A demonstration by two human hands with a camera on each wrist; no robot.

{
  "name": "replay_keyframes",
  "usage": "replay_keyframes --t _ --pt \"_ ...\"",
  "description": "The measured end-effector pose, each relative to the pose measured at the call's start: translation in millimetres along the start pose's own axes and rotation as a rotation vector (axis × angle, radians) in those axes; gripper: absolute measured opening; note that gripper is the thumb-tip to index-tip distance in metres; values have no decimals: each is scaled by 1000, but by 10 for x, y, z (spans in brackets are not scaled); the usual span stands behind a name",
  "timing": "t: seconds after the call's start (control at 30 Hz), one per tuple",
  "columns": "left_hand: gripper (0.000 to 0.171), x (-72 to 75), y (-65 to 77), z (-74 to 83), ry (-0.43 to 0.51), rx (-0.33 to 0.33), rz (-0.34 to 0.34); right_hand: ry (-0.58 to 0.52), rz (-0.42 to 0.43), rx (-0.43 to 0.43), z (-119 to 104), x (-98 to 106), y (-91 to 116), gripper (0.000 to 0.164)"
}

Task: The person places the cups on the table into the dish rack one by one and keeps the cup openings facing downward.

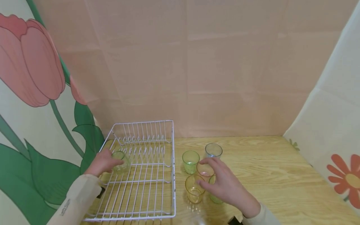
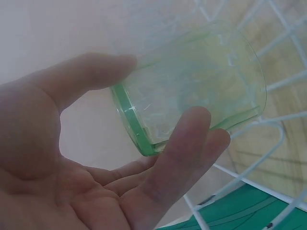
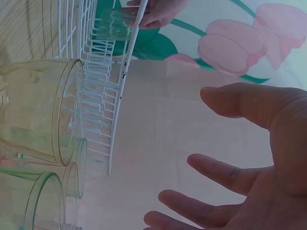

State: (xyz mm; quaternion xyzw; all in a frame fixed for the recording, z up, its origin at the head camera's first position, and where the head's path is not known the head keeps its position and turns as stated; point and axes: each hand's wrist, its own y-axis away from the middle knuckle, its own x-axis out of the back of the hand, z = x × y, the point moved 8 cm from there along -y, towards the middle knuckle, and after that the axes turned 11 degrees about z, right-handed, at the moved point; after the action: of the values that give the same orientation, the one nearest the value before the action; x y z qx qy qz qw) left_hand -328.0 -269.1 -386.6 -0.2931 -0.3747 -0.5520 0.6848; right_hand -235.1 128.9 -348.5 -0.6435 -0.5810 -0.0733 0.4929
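At the rack's left side, my left hand (image 1: 102, 163) pinches a clear green glass (image 2: 192, 81) between thumb and fingers. In the left wrist view its thick base faces my palm and its rim points toward the rack wires. My right hand (image 1: 225, 184) hovers over a group of glasses, fingers spread and holding nothing. Nearest its thumb stands a yellow glass (image 1: 193, 191). Around it are a pink glass (image 1: 205, 172), a green glass (image 1: 190, 162), a clear bluish glass (image 1: 213, 150) and another green glass (image 1: 214, 197), partly hidden by the hand.
A white wire dish rack (image 1: 174, 187) stands on the wooden table (image 1: 261, 168), left of the glasses. Its upright wire prongs are toward the back. A plain pinkish cloth (image 1: 185, 68) hangs behind, with flower-printed cloth (image 1: 36, 65) on the left side.
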Motion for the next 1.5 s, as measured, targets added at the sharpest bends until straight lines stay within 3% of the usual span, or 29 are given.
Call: replay_keyframes --t 0.43,0.83,1.13,1.5 --pt "37 -47 -35 -176 -51 -15 -7 7 7 -20 21 31 -5 52" --pt "44 -19 -48 -164 -87 -9 -33 -5 6 -15 -24 54 -10 46" --pt "37 -37 -56 -205 -101 6 -44 -8 2 -19 -19 46 -3 44" --pt "46 -60 -55 -205 -54 -8 -46 -2 -5 -26 -1 25 1 46"
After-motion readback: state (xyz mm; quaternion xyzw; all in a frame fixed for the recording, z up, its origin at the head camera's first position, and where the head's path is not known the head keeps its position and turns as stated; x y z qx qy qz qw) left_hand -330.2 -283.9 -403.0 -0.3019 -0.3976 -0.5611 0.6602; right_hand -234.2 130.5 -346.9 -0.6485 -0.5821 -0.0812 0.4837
